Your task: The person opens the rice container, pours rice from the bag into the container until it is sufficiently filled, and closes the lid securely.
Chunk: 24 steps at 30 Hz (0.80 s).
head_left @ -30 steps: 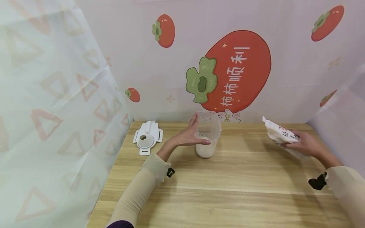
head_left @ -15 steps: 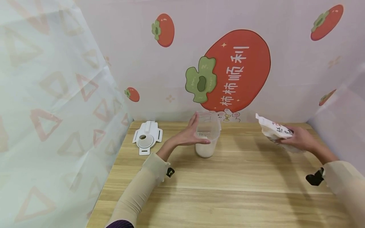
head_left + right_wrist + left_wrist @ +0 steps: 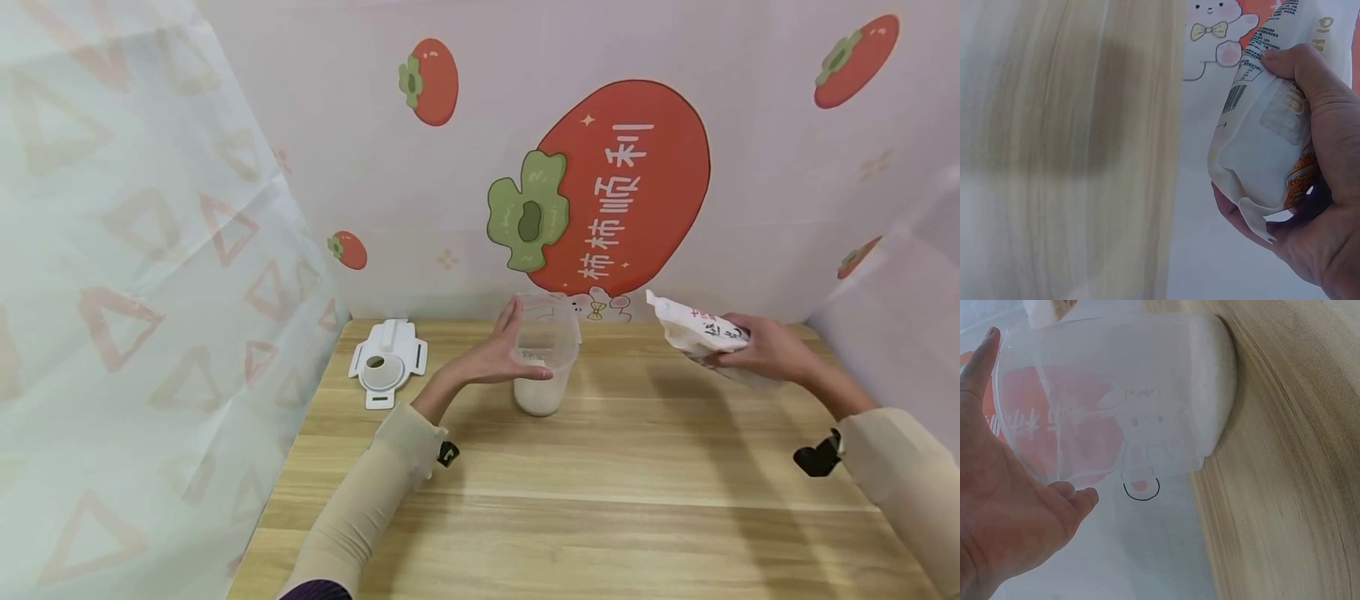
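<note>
A tall translucent plastic container (image 3: 551, 333) stands upright on the table near the back wall, with white contents (image 3: 536, 393) in its bottom. My left hand (image 3: 491, 358) holds it at the upper part, thumb in front and fingers toward the far side. In the left wrist view the left hand (image 3: 1016, 512) spans the container's mouth. Off to the right, my right hand (image 3: 768, 350) grips a white printed packet (image 3: 697, 329) above the table, its loose end pointing left toward the container. In the right wrist view the thumb presses across the packet (image 3: 1266, 144).
A white plastic lid-like piece (image 3: 388, 362) with slotted tabs and a round cup-shaped part lies at the table's back left. Behind the wooden table (image 3: 600, 500) stands a wall sheet (image 3: 450, 183) with persimmon drawings; similar sheets hang on both sides.
My right hand has carried the packet leftward, closer to the container, and slightly up. The left hand and the container have stayed in place.
</note>
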Each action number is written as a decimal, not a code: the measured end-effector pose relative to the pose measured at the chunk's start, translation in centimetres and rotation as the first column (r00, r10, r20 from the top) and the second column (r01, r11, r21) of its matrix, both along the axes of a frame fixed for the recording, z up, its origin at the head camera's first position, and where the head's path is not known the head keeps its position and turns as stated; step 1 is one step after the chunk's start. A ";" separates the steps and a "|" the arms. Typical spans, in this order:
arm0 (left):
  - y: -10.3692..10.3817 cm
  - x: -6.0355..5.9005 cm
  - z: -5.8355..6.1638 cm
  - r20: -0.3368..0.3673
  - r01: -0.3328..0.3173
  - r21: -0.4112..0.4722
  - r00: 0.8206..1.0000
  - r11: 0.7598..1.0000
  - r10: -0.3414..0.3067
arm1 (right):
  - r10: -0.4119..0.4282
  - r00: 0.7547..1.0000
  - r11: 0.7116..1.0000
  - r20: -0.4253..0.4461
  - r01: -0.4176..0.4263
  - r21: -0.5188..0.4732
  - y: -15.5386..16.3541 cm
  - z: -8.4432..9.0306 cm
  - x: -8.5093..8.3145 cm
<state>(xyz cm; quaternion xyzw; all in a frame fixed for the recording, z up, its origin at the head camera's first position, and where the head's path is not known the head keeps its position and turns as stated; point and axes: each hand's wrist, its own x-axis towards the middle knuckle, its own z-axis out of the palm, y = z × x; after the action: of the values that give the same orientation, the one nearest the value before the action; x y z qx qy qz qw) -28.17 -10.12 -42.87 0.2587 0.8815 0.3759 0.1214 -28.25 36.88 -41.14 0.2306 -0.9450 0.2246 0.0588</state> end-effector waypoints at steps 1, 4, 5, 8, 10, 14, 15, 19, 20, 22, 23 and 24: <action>0.0 0.0 0.0 0.001 0.001 -0.002 1.000 1.000 -0.001 | 0.004 1.000 1.000 -0.003 -0.004 0.003 -0.2 0.2 0.0; 0.1 0.0 0.0 -0.001 0.006 -0.003 1.000 1.000 -0.006 | 0.028 1.000 1.000 -0.005 -0.028 0.007 -1.1 0.9 0.0; 0.1 -0.1 -0.1 -0.003 0.004 -0.004 1.000 1.000 -0.004 | 0.036 0.999 0.999 -0.006 -0.035 0.009 -1.4 1.1 -0.1; 0.2 -0.1 -0.1 -0.008 0.001 -0.003 1.000 1.000 -0.001 | 0.057 0.998 0.998 0.007 -0.057 0.003 -2.4 1.8 -0.1; 0.2 -0.1 -0.1 -0.008 0.000 0.002 1.000 1.000 0.000 | 0.070 0.997 0.998 0.013 -0.070 0.002 -3.1 2.2 -0.2; 0.3 -0.2 -0.2 -0.002 0.004 0.024 1.000 1.000 -0.004 | 0.088 0.996 0.996 0.026 -0.088 0.008 -4.3 2.7 -0.4; 0.4 -0.3 -0.2 0.003 0.005 0.030 1.000 1.000 -0.005 | 0.091 0.995 0.996 0.032 -0.092 0.005 -4.5 2.8 -0.4; 0.5 -0.5 -0.2 -0.007 0.011 0.029 1.000 1.000 -0.010 | 0.104 0.993 0.995 0.049 -0.104 -0.001 -5.4 3.4 -0.6; 0.5 -0.6 -0.3 -0.013 0.012 0.027 1.000 1.000 -0.012 | 0.107 0.993 0.994 0.053 -0.107 -0.003 -5.6 3.5 -0.6; 0.6 -0.7 -0.4 -0.016 0.013 0.022 1.000 1.000 -0.013 | 0.107 0.992 0.994 0.060 -0.108 0.003 -6.1 3.9 -0.7; 0.6 -0.8 -0.4 -0.015 0.013 0.020 1.000 1.000 -0.013 | 0.108 0.992 0.994 0.062 -0.109 0.009 -6.4 4.2 -0.8; 0.6 -0.8 -0.3 -0.012 0.013 0.020 1.000 1.000 -0.013 | 0.109 0.992 0.994 0.067 -0.110 0.013 -6.6 4.4 -0.8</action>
<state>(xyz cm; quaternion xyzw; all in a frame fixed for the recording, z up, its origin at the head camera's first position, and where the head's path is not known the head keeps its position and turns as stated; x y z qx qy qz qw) -28.96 -9.51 -43.19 0.2677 0.8768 0.3823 0.1160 -29.05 30.27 -36.77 0.2751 -0.9341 0.2270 0.0130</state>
